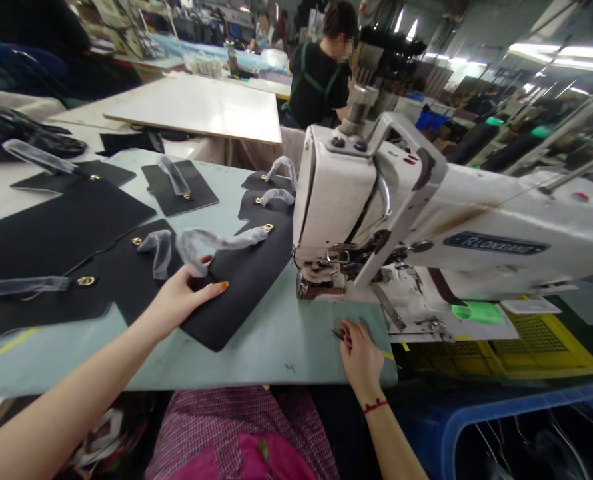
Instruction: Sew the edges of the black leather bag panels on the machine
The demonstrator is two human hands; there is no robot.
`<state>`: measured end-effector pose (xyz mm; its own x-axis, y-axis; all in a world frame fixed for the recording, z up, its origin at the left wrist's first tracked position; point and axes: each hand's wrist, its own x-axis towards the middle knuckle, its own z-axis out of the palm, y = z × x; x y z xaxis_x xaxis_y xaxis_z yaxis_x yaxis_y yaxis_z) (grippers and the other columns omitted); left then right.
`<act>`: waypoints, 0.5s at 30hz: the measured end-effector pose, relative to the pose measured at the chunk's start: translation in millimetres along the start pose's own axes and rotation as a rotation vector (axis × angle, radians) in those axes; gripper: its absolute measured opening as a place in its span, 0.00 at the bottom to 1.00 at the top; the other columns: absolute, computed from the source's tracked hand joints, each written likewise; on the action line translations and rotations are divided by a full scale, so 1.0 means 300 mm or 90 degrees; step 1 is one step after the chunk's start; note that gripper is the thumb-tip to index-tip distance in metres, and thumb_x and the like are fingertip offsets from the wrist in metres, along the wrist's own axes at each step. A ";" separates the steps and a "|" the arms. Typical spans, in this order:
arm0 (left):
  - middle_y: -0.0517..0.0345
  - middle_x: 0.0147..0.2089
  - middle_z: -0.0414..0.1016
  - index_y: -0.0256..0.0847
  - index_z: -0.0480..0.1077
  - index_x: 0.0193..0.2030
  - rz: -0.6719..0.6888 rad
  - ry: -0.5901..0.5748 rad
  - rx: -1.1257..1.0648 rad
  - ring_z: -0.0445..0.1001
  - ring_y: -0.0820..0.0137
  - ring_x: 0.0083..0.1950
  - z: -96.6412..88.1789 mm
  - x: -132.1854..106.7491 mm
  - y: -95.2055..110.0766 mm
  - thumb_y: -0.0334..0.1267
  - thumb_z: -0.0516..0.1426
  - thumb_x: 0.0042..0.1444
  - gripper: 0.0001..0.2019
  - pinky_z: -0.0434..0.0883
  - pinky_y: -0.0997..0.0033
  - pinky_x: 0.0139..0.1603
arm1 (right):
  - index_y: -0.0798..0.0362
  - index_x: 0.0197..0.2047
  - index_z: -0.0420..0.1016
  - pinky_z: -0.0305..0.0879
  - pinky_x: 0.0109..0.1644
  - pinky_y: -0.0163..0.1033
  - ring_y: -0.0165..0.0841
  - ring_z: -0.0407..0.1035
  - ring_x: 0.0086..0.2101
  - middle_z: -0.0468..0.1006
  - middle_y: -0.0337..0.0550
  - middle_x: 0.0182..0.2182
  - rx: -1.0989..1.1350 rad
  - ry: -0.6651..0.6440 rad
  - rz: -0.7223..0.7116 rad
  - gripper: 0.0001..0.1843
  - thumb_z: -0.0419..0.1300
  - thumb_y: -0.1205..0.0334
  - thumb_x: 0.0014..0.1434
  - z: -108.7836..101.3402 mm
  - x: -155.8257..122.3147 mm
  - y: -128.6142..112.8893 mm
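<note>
My left hand [189, 293] is closed on the edge of a black leather-like panel [241, 293], thumb on top. A plastic-wrapped strap handle [226, 241] with a gold-coloured fitting lies across this panel. My right hand [361, 357] is closed, resting on the pale green tabletop [296, 340] below the sewing machine [346, 193]. Thread snips [337, 333], small and dark, poke out from its fingers, most of them hidden. The panel lies left of the needle area, apart from it.
More black panels [66, 220] with wrapped handles spread over the table's left and back. A blue bin [446, 433] stands at lower right, near a yellow crate [536, 340]. Beyond a white board [201, 107], another person [321, 73] is at work.
</note>
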<state>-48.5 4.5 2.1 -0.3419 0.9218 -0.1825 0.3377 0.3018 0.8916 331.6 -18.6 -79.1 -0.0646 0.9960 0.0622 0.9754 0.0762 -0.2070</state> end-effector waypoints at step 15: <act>0.38 0.61 0.64 0.37 0.65 0.56 0.218 0.349 0.118 0.65 0.54 0.63 -0.075 0.145 -0.156 0.39 0.56 0.56 0.20 0.65 0.48 0.62 | 0.51 0.54 0.74 0.70 0.29 0.39 0.39 0.77 0.38 0.77 0.44 0.51 -0.058 0.093 -0.062 0.19 0.48 0.60 0.66 0.086 0.008 0.085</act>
<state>-99.0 25.1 -38.2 -0.5686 0.7304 0.3784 0.6346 0.0967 0.7668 350.9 -12.9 -109.5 -0.1354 0.9660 0.2201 0.9813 0.1614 -0.1045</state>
